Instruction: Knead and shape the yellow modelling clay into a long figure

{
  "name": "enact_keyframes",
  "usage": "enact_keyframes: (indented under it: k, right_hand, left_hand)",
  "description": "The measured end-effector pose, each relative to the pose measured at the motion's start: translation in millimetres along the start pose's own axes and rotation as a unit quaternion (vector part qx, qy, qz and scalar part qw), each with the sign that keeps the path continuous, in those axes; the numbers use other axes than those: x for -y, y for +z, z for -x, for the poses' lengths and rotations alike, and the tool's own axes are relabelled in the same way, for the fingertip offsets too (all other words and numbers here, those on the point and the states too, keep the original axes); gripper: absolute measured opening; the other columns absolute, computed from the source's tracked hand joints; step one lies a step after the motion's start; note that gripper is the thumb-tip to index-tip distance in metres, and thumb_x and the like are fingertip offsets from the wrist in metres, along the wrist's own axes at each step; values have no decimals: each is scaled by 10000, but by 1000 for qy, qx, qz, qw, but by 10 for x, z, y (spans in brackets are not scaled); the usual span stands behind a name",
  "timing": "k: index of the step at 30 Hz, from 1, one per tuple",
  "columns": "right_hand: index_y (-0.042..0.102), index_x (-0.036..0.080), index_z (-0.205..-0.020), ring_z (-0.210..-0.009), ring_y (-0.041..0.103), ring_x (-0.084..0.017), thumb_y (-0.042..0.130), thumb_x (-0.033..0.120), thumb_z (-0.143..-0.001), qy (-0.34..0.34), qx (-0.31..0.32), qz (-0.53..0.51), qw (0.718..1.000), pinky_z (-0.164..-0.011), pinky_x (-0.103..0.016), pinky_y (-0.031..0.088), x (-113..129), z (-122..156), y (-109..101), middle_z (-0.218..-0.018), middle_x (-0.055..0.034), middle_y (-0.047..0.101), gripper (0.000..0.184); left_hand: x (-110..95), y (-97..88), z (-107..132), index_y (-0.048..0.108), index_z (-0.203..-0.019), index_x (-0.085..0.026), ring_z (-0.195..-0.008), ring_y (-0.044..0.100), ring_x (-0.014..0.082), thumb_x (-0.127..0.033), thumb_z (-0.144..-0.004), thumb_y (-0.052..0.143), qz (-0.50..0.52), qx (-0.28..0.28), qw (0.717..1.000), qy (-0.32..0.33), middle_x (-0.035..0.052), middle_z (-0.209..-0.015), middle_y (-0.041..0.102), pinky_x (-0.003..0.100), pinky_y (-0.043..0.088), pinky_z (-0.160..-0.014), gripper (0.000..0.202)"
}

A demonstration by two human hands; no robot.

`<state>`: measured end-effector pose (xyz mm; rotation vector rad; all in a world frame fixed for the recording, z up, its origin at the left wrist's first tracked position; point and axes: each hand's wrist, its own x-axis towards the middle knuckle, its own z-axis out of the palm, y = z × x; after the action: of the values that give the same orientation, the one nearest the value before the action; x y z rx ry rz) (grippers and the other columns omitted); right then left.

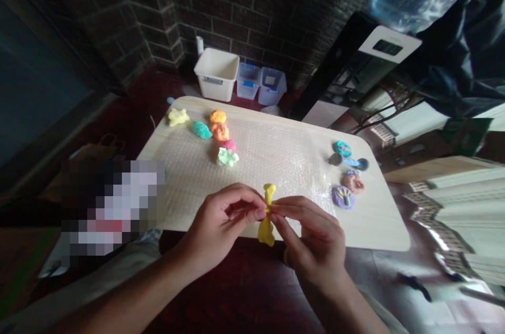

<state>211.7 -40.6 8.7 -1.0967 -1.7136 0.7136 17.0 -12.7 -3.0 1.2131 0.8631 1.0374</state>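
Two hands meet over the near edge of a low table. The left hand (pixel 221 221) and the right hand (pixel 315 242) both have their fingers curled in narrow, thumb and forefinger of each pinched on the waist of a yellow clay strip (pixel 266 230). The strip stands nearly upright between them, soft and matte, squeezed thin where it is gripped, with a knobbly end above and a thicker lobe hanging below.

Beyond the hands lies a sheet of bubble wrap (pixel 272 160), dimpled and shiny, spread on the pale wooden table (pixel 389 223) with rounded corners. On the far left of it sit small clay shapes: a yellow star (pixel 177 116), a teal lump (pixel 201 129), an orange lump (pixel 218 116) and a pale green piece (pixel 227 157). To the right lie a teal ring (pixel 342 148) and a purple disc (pixel 343 197) with yellow lines. A white bin (pixel 216 73) stands against the dark brick wall (pixel 244 2).
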Motion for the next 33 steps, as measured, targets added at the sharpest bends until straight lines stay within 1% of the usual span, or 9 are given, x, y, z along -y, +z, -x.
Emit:
enact_keyframes:
  k: [4,6,11,14,18,21,25,28,33]
  right_hand:
    - [783,239,-1079,-897,746,-207,693,62,-936,-30,20,42,998,-772,-361,624,31,-19,-23,-980,-58,778,245]
    - [769,229,-1075,-889,746,-200,691,62,-937,-39,22,58,997,-765,-350,624,27,-14,-25,-978,-56,776,229]
    - [765,231,-1081,-825,758,-189,732,106,-937,11,-4,58,998,-736,-335,625,-23,12,-3,-950,-41,801,193]
    - [769,229,-1053,-871,756,-186,692,63,-947,-16,3,53,998,-767,-332,617,-26,-4,6,-976,-43,797,212]
    - [752,211,-1093,-877,732,-178,680,20,-932,-54,20,72,996,-753,-318,606,-2,-34,4,-975,-54,760,260]
    - [750,200,-1108,-887,724,-182,669,14,-936,-60,35,73,995,-761,-321,605,3,-37,-9,-968,-62,746,266]
    - [760,216,-1124,-923,741,-197,695,42,-942,-41,34,51,997,-808,-343,619,-8,-44,-28,-998,-61,775,260]
    - [778,225,-1128,-932,751,-203,717,36,-931,-60,25,53,997,-803,-345,628,-13,-55,-28,-1021,-66,787,280]
    - [779,209,-1132,-905,744,-197,671,-9,-936,-72,23,63,995,-773,-334,624,-6,-54,-22,-997,-74,778,313]
  left_hand:
    - [-11,0,10,781,-893,-174,-817,724,148,-208,-939,746,-39,-17,999,21,35,-869,759,212,574,-735,67]
    - [-18,0,11,787,-887,-174,-806,727,153,-213,-937,749,-44,-29,998,20,39,-863,767,219,578,-729,74]
    - [1,10,0,781,-935,-176,-851,768,174,-256,-923,781,26,-36,999,-30,47,-915,800,245,628,-779,81]
    - [27,20,8,787,-964,-178,-874,780,178,-255,-927,776,33,-39,998,-24,52,-946,811,247,637,-801,86]
    - [41,26,37,816,-995,-184,-889,788,183,-236,-918,784,3,-31,999,-7,63,-974,828,238,634,-803,98]
    - [44,25,36,829,-971,-189,-871,790,174,-211,-900,794,11,-23,1000,-10,56,-946,835,214,625,-776,81]
    - [49,29,-2,818,-924,-184,-822,767,146,-209,-896,795,36,-34,998,-30,36,-885,817,180,601,-729,44]
    - [49,41,-12,801,-935,-173,-797,744,134,-238,-915,782,44,-35,997,-49,32,-869,799,176,586,-710,70]
    - [43,42,7,780,-950,-175,-804,730,129,-258,-932,770,51,-17,997,-59,25,-870,782,185,577,-727,85]
